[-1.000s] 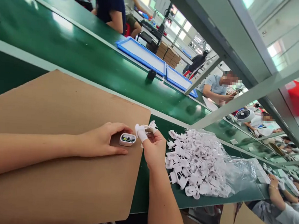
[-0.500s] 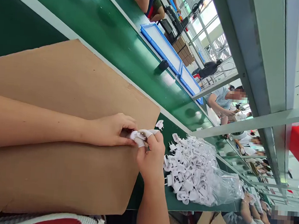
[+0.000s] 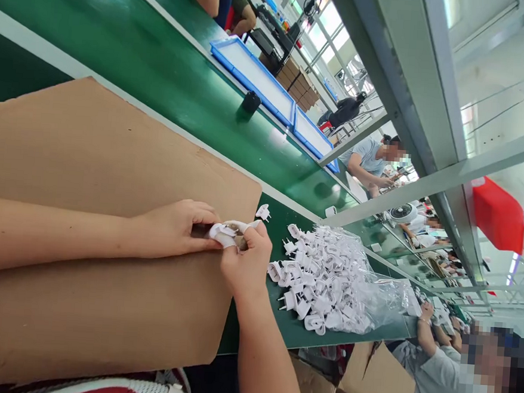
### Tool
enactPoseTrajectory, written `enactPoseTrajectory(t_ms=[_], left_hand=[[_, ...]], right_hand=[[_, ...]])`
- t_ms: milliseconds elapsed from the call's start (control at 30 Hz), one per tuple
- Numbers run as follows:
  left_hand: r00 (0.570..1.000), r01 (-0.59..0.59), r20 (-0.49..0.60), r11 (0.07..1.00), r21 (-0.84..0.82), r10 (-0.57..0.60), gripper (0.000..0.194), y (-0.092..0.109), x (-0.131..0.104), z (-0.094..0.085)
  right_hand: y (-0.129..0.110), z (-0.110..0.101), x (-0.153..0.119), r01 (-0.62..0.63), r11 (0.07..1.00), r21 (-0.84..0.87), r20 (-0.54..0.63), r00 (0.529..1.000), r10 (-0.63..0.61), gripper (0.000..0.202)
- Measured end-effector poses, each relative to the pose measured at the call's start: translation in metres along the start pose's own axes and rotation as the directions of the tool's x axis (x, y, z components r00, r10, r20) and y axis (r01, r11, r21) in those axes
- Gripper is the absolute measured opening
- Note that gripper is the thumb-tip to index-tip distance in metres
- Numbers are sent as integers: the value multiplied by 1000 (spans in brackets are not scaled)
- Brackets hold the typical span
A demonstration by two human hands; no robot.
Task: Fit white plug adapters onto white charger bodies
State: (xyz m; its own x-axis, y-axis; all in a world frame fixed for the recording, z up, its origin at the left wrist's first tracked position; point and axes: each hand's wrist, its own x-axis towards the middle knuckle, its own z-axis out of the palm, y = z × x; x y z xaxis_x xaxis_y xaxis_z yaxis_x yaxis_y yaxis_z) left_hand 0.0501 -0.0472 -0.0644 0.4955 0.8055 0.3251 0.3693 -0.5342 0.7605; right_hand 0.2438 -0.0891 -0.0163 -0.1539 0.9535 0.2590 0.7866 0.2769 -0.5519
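Note:
A white plug piece (image 3: 217,231) is between my two hands, over the right part of a brown cardboard sheet. My left hand (image 3: 174,226) reaches in from the left and pinches it by thumb and fingers. From below, my right hand (image 3: 248,260) grips the other side; white coverings show on its fingers. The fingers hide much of the piece. Just beyond my right hand, one loose white plug (image 3: 263,212) lies on the green surface. To the right sits a heap of similar white plugs (image 3: 316,278), partly in a clear plastic bag (image 3: 387,298).
The cardboard sheet (image 3: 101,317) covers the near table. Past a pale rail runs a green surface (image 3: 171,88) with a black object (image 3: 251,102) and blue-rimmed trays (image 3: 257,73). A metal frame (image 3: 359,143) crosses at the right. Another person (image 3: 447,377) sits at the lower right.
The view has turned a little, so the scene sits further left. Both hands stay together on the plug piece; the right fingers have shifted around it.

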Motion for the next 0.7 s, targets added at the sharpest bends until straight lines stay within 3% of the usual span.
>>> enactPoseTrajectory(t_ms=[100,233,333,467,600,700], left_hand=[[999,31,30,1000,2,-31,48,5,-2,0],[999,-17,-51,1000,5,17,52,4,-10,1],[973,-190,-85,951,244,216,49,-2,-16,1],[929,-277,-29,747,604,368,47,0,-22,6],[952,-207,-4,653,729,306,43,12,-19,12],[971,-194,17,747,636,237,41,16,-13,7]], right_hand=[[3,3,-2,4,1000,16,-14,1000,-4,22],[6,0,-1,14,1000,21,5,1000,-14,17],[6,-1,1,29,1000,1,8,1000,-29,16],[5,-2,3,57,997,-55,48,997,-54,22],[8,1,4,16,999,31,27,999,-17,17],[13,7,2,-8,986,164,-15,1000,11,21]])
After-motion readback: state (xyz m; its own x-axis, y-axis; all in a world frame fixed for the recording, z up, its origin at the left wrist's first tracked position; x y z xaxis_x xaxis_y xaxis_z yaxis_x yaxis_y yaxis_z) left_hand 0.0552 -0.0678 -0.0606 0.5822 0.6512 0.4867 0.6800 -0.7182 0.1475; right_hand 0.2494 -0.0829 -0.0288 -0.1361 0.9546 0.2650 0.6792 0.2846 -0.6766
